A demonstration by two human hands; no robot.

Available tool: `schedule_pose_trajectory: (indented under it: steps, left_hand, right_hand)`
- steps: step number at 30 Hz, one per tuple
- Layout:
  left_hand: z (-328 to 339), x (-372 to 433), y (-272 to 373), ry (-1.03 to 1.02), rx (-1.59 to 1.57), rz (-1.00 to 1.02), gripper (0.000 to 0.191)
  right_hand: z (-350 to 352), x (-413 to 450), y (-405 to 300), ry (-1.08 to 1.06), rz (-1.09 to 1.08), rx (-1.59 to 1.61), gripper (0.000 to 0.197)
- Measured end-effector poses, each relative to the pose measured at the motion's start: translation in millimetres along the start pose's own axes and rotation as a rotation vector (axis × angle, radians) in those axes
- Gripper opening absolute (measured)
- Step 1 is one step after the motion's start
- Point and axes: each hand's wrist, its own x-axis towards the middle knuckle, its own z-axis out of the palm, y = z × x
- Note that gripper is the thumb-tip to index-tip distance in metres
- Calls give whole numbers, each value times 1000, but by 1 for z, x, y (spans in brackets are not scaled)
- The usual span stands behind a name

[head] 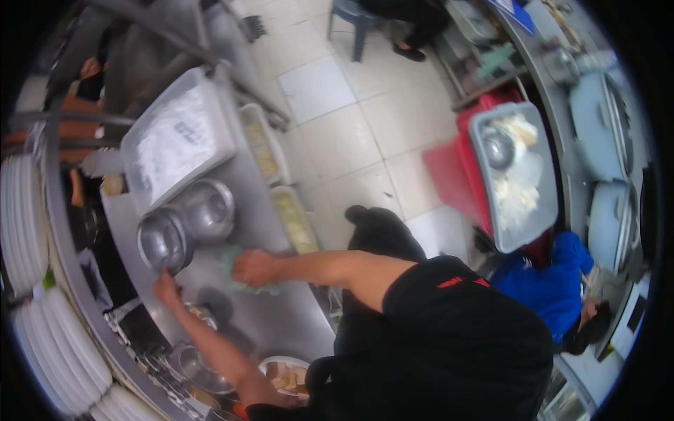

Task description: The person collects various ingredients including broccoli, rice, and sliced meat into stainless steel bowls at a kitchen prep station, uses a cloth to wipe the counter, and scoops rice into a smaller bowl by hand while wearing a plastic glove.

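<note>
My left hand [168, 290] grips the near rim of a steel bowl [160, 241], which appears to be stacked in another. A second steel bowl [208, 210] stands against it on the stainless steel table [258, 321]. My right hand [256, 268] is closed over a pale green cloth [227, 261], pressed to the tabletop beside the bowls. Nearer my left forearm are a small bowl of food [202, 314] and a wider steel bowl [202, 368]. A white dish with cut pieces of food [288, 374] sits close to my body.
A translucent tub with white contents [176, 137] stands on the table. Narrow food trays [258, 142] line its edge. Stacked white plates [23, 226] fill the far shelf. Behind me are a grey tub [550, 210] on red crates [453, 179] and a person in blue [545, 287].
</note>
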Motion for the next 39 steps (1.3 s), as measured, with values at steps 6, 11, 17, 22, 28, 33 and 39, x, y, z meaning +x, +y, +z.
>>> schedule_pose_trajectory:
  steps: [6,11,17,22,28,33,39]
  left_hand:
    - [-14,6,11,50,239,202,55]
    - [-16,32,-24,29,64,194,61]
    - [-1,39,-5,-105,-180,91,46]
    - [-13,79,-39,-272,-861,10,26]
    - [-46,52,-36,-165,-1117,-8,17]
    - [-37,-51,-15,-6,-1190,206,17]
    - [-30,-221,33,-144,-1164,204,15]
  right_hand:
    - [-10,-12,-7,-120,78,-17,25]
    - [-67,-56,-31,30,105,-119,40]
    - [-152,-233,-34,323,650,-193,31]
    - [-222,-372,-74,713,1308,-315,15]
    - [-276,-561,-41,1133,1926,-231,33]
    - [-354,-625,52,1572,2000,-125,59]
    - [-377,-664,158,1945,1700,672,45]
